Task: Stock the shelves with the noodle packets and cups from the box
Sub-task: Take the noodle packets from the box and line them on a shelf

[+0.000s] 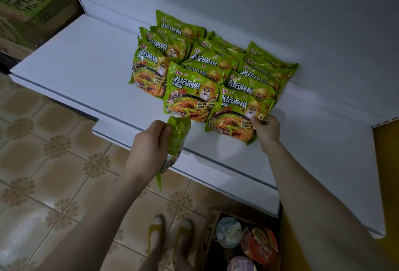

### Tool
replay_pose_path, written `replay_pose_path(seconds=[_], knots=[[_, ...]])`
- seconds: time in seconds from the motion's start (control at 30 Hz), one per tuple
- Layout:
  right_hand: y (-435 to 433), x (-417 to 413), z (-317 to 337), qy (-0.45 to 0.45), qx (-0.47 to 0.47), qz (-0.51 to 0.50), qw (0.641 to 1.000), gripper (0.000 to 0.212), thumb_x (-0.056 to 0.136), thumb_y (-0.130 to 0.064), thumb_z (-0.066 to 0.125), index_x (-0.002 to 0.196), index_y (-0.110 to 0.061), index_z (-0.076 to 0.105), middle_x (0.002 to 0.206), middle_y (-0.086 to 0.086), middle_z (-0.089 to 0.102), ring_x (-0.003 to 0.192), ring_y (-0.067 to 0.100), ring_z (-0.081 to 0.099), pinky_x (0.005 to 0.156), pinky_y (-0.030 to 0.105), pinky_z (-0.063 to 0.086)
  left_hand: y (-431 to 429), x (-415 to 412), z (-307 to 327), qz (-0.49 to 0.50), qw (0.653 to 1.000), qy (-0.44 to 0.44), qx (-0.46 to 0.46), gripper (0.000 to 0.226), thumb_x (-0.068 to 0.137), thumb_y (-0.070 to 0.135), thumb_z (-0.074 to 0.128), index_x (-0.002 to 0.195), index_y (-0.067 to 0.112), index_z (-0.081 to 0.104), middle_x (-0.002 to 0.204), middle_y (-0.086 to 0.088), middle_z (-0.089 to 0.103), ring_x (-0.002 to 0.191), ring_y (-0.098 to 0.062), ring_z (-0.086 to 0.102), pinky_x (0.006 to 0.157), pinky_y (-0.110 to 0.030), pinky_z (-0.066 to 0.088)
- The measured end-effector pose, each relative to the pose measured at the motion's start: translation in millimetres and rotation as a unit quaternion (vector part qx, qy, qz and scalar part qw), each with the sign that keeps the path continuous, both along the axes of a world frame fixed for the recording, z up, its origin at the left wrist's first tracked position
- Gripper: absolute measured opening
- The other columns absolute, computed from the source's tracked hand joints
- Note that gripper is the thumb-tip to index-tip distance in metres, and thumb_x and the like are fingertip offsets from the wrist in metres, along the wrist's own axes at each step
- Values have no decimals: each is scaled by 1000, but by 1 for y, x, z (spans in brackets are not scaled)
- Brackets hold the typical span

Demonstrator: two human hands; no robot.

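Green noodle packets [190,95], seemingly three overlapping rows

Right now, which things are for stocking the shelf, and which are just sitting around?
For the job:
- left hand holding a green packet
- right hand gripping the front packet of the rows on the shelf
- box with cups

Just there:
- stacked cartons beside the shelf
- tiled floor
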State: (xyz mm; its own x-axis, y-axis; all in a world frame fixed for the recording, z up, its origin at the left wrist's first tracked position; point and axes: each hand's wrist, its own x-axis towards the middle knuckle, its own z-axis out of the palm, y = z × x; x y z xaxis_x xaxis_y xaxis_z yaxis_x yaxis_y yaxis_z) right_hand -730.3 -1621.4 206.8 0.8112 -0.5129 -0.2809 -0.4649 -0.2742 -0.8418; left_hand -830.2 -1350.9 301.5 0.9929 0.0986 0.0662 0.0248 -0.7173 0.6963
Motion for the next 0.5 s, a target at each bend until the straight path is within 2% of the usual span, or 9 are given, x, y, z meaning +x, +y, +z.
replay_pose_path(seconds=[0.13,0.23,0.3,0.37,0.43,0.5], knots=[[2,-5,4,4,-33,-25,999,32,83,-21,66,105,1,60,103,15,64,95,25,60,73,25,40,0,0,0,-4,1000,-6,-12,19,98,16,42,90,3,54,60,3,45,55,-6,43,49,-23,30],[6,-13,20,-30,-68,-82,994,21,86,-15,61,99,1,59,95,14,59,89,23,54,71,21,34,2,1,2,-14,999,-22,-26,19,98,14,42,91,1,54,58,9,42,54,-5,42,48,-23,28],[12,-20,37,-76,-76,-127,986,21,87,-11,57,102,4,61,98,13,60,89,20,52,73,18,36,2,1,6,-16,999,-38,-34,20,98,16,42,91,1,54,58,10,42,53,-5,42,47,-23,28],[21,-26,51,-106,-66,-140,982,17,87,-11,55,94,2,65,93,12,63,86,16,53,78,24,44,0,1,11,-5,998,-50,-41,21,98,16,43,90,1,55,58,10,42,54,-5,42,47,-21,28],[38,-34,65,-80,-4,-64,995,16,88,-16,56,78,-7,65,77,6,63,77,19,58,79,38,52,-5,1,17,14,997,-52,-55,18,98,15,42,88,4,53,59,8,44,54,-5,42,45,-16,30],[66,-47,85,-31,87,87,992,19,91,-23,56,72,-19,61,74,6,65,69,20,62,69,37,54,-12,-2,21,41,995,-50,-74,16,98,16,41,86,9,49,61,8,44,54,-5,42,45,-13,32]])
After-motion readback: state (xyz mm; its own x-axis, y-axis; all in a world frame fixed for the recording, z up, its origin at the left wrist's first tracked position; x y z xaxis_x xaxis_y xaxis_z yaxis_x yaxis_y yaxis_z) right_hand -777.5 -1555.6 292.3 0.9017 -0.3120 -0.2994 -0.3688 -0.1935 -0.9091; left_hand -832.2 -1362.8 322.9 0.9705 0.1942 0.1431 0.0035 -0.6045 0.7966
